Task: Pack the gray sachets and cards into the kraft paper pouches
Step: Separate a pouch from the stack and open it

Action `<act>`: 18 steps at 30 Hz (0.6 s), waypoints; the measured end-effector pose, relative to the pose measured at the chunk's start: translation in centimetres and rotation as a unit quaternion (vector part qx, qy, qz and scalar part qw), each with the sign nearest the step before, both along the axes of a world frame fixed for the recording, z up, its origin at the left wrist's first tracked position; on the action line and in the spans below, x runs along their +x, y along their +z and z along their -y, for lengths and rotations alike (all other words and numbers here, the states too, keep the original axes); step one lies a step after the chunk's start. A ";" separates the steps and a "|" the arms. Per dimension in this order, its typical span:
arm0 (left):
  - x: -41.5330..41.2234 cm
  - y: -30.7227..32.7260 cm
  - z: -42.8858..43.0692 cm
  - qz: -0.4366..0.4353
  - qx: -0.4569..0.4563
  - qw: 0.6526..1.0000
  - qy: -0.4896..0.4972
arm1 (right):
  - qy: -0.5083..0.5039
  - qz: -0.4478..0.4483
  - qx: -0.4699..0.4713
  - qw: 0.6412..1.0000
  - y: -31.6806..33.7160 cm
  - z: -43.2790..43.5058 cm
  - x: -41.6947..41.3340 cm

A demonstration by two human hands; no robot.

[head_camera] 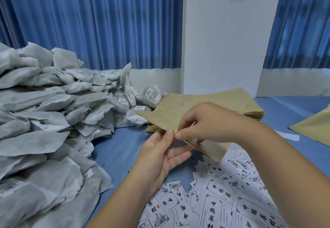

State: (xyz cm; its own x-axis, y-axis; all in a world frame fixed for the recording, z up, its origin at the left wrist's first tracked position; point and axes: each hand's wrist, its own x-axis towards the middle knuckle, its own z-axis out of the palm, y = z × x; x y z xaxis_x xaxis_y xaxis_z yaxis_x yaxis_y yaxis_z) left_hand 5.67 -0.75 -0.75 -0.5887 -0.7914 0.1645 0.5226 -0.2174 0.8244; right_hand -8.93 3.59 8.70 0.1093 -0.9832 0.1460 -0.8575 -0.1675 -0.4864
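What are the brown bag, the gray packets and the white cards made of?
The brown bag looks like kraft paper: dull, stiff, with crisp edges. The gray packets seem to be thin, fuzzy paper or non-woven cloth, soft and crumpled. The white cards look like smooth printed paper, lying flat.

Left hand (157,156), right hand (205,122) on kraft pouch (166,118), above cards (223,201)
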 end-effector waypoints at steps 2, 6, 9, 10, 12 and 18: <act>0.0 0.1 -0.1 -0.003 -0.003 1.000 -0.006 | 0.007 0.031 0.009 0.999 0.0 0.0 -0.4; -0.1 0.2 -0.2 -0.008 -0.002 1.000 -0.018 | 0.012 0.041 0.021 0.999 -0.1 0.2 -1.0; -0.1 0.1 -0.1 -0.013 0.004 1.000 -0.019 | 0.018 0.056 0.016 0.998 -0.2 0.3 -1.1; 0.0 0.0 -0.1 -0.015 0.009 1.000 -0.018 | 0.015 0.056 0.013 0.998 -0.2 0.2 -1.1; -0.1 -0.1 0.0 -0.022 0.025 0.999 -0.014 | 0.001 0.036 -0.001 0.999 -0.2 0.2 -1.1; -0.8 0.4 -0.5 0.010 0.015 1.000 0.014 | -0.012 -0.079 -0.071 0.994 0.0 -0.3 0.1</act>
